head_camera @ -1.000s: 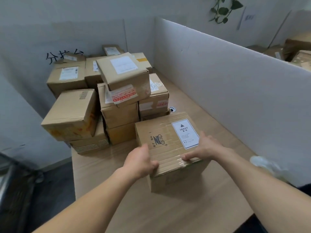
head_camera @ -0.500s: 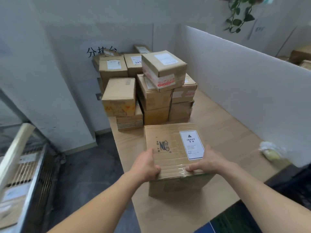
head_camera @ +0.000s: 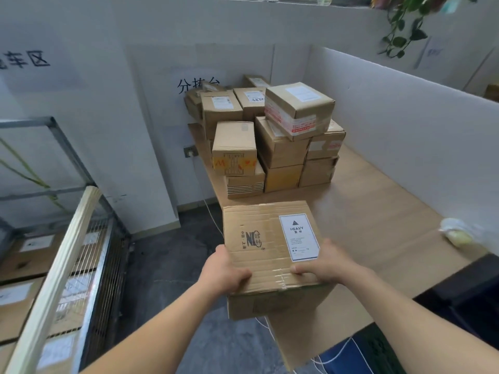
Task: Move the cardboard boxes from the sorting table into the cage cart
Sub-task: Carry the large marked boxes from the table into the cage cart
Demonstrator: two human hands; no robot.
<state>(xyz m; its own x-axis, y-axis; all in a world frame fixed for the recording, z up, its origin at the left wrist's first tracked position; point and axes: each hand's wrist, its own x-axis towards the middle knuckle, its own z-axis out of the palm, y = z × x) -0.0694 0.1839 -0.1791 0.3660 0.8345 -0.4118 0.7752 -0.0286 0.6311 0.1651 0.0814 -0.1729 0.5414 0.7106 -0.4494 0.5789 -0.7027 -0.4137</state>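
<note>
A cardboard box with a white HEAVY label (head_camera: 270,238) hangs at the left edge of the sorting table (head_camera: 378,211), partly over the floor. My left hand (head_camera: 221,271) grips its near left corner, fingers curled over the top. My right hand (head_camera: 324,261) grips the near right edge beside the label. A stack of several cardboard boxes (head_camera: 272,139) stands at the table's far end. The cage cart (head_camera: 89,255) is at the left, with labelled boxes (head_camera: 24,268) lying inside it.
A white partition wall (head_camera: 405,125) runs along the table's right side. A pale crumpled bag (head_camera: 456,233) lies at the table's right edge. Dark grey floor (head_camera: 167,265) separates the table and the cart. A pale bar (head_camera: 54,279) lies along the cart's rim.
The box has come away from the stack toward the table's left edge, both hands holding it. The view has swung left, bringing the cage cart into sight.
</note>
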